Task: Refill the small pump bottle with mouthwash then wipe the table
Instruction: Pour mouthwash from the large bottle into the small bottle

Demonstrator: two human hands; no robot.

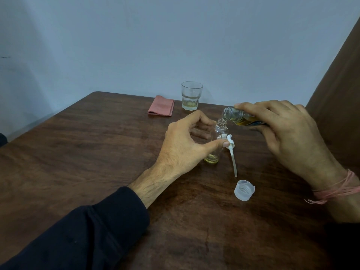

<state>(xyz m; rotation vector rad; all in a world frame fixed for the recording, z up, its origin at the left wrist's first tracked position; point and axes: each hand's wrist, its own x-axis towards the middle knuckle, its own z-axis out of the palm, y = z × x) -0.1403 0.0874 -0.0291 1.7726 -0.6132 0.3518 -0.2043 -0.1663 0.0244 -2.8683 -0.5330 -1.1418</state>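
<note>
A small clear bottle [220,133] stands upright mid-table with a little yellow liquid at its bottom. My left hand [185,145] grips it, thumb in front and fingers behind. My right hand [288,133] holds a mouthwash bottle [236,115] tipped sideways, its open mouth right over the small bottle's neck. Yellow mouthwash shows inside the tipped bottle. The white pump head with its long tube [231,152] lies on the table just right of the small bottle. A clear screw cap [244,190] lies nearer to me.
A folded pink cloth [161,108] lies at the far side of the dark wooden table [97,152]. Beside it stands a drinking glass [191,96] with some pale liquid. A brown panel rises at the right edge. The wall is close behind.
</note>
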